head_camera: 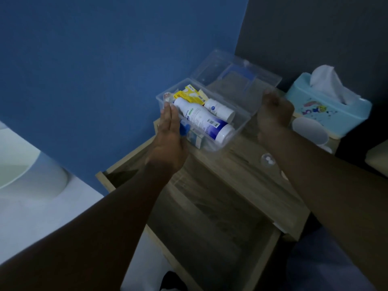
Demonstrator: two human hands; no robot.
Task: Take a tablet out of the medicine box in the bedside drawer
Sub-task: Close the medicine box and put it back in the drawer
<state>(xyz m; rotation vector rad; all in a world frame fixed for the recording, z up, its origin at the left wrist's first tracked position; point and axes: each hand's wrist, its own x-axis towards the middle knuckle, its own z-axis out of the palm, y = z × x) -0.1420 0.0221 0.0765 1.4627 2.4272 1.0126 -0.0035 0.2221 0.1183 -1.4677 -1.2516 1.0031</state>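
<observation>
The box [201, 120] is out of the drawer [210, 227] and sits on the table [231, 164], lid [237, 74] flipped wide open behind it. Left hand [170, 131] lies flat, fingers straight, against the box's left wall, steadying it. Right hand [273, 114] is curled into a loose fist at the box's right end; whether it pinches anything, I cannot tell. Inside lie a big bottle [204, 120], a small bottle [219, 109] and a yellow pack [189, 95]. So fetching and opening look done. Two small blisters [267, 159] lie on the table by the right forearm, possibly tablets, too blurred to say. The drawer stands open below.
</observation>
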